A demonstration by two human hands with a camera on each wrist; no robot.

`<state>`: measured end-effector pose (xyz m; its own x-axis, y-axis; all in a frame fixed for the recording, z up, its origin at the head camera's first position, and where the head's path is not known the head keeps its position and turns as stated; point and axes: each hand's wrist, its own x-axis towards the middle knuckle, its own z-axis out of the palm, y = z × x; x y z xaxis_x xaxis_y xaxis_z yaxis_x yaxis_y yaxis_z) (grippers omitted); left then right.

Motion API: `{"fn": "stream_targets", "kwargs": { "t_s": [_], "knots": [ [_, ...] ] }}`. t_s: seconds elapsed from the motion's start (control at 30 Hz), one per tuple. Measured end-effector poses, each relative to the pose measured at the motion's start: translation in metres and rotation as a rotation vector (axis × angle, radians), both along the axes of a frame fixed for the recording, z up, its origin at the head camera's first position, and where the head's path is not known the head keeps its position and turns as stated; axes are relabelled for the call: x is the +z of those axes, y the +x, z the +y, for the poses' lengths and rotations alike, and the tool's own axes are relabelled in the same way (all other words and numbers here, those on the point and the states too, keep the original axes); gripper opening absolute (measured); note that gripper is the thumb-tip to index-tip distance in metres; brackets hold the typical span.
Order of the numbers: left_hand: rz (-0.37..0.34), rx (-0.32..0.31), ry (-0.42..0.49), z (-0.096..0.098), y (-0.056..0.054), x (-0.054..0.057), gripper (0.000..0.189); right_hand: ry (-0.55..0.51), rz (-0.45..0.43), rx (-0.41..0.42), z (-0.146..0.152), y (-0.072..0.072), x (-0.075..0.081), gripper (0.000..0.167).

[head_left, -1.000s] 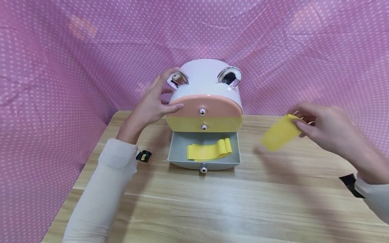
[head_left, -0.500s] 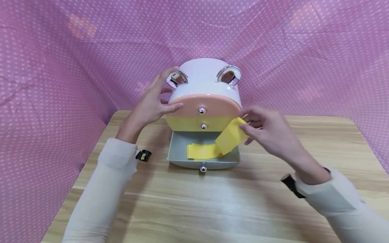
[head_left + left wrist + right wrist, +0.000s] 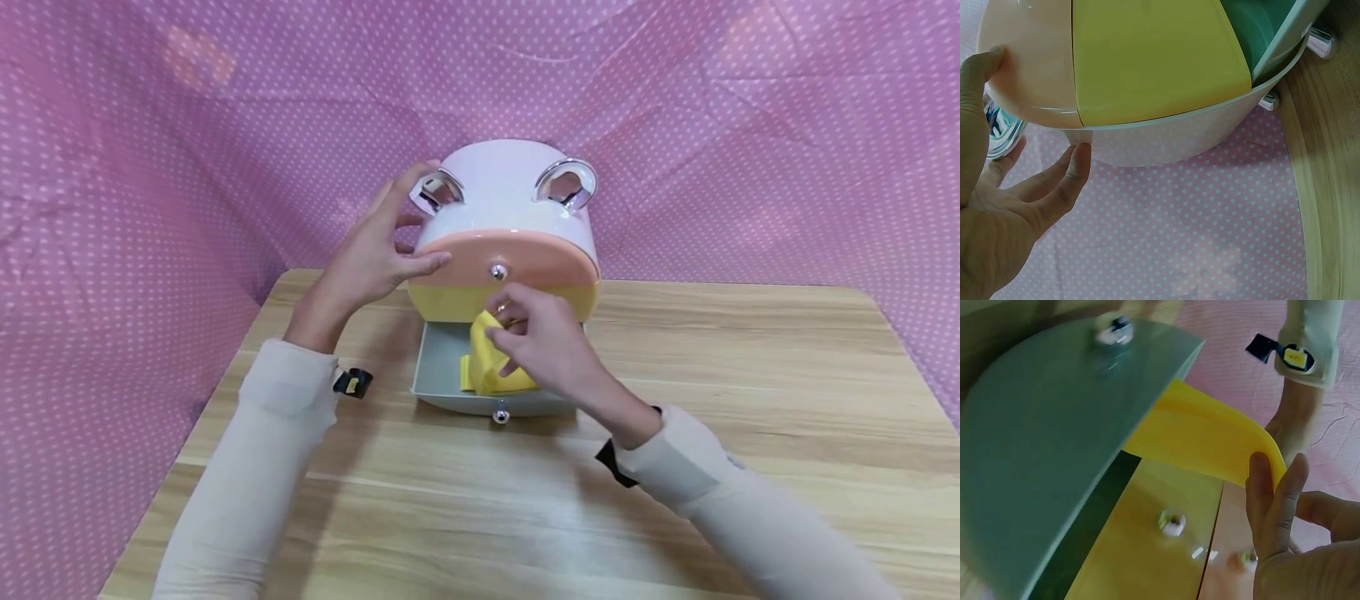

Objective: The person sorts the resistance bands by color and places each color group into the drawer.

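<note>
A small white drawer cabinet (image 3: 501,183) with chrome ear-like fittings stands on the table, its peach and yellow drawers closed and its grey-green bottom drawer (image 3: 442,346) pulled out. My left hand (image 3: 367,258) steadies the cabinet's left side, thumb on the peach front (image 3: 1032,69) and fingertips against the white side wall. Over the open drawer, my right hand (image 3: 547,337) pinches a yellow resistance band (image 3: 486,354) between thumb and fingers; its lower end hangs inside the drawer in the right wrist view. Another folded yellow band (image 3: 466,373) lies in the drawer, mostly hidden.
Wood-grain table (image 3: 750,367) extends to both sides and in front of the cabinet. A pink polka-dot cloth (image 3: 675,125) hangs behind and at the sides. Round chrome knobs (image 3: 501,415) stick out from the drawer fronts.
My right hand has carried the yellow band leftward from the table's right side to over the open bottom drawer and lowered it in. My left hand has stayed on the cabinet.
</note>
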<state>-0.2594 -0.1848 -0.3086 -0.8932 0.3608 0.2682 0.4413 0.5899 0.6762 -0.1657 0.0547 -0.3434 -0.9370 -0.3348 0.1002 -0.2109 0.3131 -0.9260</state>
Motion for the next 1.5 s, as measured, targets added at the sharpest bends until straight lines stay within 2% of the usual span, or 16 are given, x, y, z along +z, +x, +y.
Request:
{"fn": "stream_targets", "kwargs": {
  "t_s": [0.2, 0.4, 0.67, 0.83, 0.93, 1.1, 1.3, 1.5],
  "knots": [
    [0.008, -0.014, 0.007, 0.0, 0.0, 0.0, 0.101, -0.104, -0.052, 0.0, -0.022, -0.002, -0.002, 0.02],
    [-0.007, -0.004, 0.019, 0.001, 0.002, 0.002, 0.101, -0.146, -0.136, -0.089, -0.02, -0.005, -0.029, 0.022],
    [-0.018, 0.003, 0.025, 0.001, 0.001, 0.002, 0.1, -0.122, -0.128, -0.198, -0.006, -0.007, -0.053, 0.025],
    [-0.017, 0.003, 0.03, 0.001, 0.001, 0.002, 0.1, -0.037, -0.106, -0.227, 0.006, -0.011, -0.06, 0.021],
    [-0.019, 0.002, 0.031, 0.001, 0.001, 0.002, 0.1, 0.05, -0.08, -0.24, 0.012, -0.013, -0.063, 0.02],
    [-0.02, 0.008, 0.023, 0.001, 0.001, 0.003, 0.101, 0.19, -0.02, -0.237, 0.018, -0.015, -0.066, 0.019],
    [-0.018, 0.002, 0.022, 0.001, 0.0, 0.002, 0.101, 0.361, 0.092, -0.241, 0.023, -0.016, -0.067, 0.017],
    [-0.022, 0.004, 0.012, 0.001, 0.0, 0.001, 0.101, 0.416, 0.133, -0.241, 0.029, -0.011, -0.063, 0.017]
  ]
}}
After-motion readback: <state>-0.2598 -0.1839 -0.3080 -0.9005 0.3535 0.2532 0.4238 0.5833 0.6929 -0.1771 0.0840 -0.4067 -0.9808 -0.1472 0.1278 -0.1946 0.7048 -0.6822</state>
